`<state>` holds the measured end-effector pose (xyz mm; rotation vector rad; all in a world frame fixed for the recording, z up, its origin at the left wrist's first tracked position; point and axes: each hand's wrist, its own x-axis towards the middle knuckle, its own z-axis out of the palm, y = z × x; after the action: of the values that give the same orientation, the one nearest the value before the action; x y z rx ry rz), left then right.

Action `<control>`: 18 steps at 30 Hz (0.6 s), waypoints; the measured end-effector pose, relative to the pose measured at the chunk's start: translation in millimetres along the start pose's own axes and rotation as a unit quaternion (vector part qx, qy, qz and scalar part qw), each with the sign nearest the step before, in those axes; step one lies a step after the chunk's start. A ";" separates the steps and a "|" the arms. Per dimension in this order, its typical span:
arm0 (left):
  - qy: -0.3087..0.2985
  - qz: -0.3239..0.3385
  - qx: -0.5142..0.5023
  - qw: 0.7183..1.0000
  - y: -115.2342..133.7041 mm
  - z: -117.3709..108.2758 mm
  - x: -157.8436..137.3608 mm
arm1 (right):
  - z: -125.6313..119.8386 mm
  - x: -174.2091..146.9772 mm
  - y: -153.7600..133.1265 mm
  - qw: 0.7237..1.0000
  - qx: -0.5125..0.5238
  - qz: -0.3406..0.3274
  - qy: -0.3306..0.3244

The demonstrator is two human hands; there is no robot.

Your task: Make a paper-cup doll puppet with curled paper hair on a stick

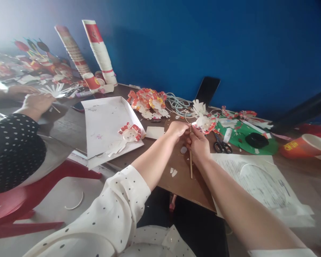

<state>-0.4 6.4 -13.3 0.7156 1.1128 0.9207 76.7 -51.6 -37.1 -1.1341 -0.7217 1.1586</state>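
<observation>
My left hand [178, 129] is closed, its fingertips pinched at the edge of a red-and-white paper lion cutout [205, 123] with fringed white strips. Close beside it, my right hand [199, 145] grips a thin wooden stick [191, 168], which points down toward the table's front edge. The stick's upper end lies between the two hands, against the cutout. My fingers partly hide where paper and stick meet. Small white paper scraps [173, 172] lie on the brown table below my hands.
Black scissors [222, 145] lie right of my hands, near green paper [240, 137] and a paper cup [307, 147]. A white box lid [111, 121] bears another lion cutout [130, 132]. More cutouts [147, 100] and a phone [208, 89] are behind. At left, a co-worker's hands [40, 101] handle fringed paper.
</observation>
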 end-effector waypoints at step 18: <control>0.034 0.020 0.017 0.999 -0.6 -0.5 4.2 | 1.8 -4.6 -2.7 0.999 -0.042 -0.005 -0.011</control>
<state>0.0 9.9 -15.7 0.7412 1.1795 0.9668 74.7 -55.5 -33.6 -1.1877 -0.7994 1.1424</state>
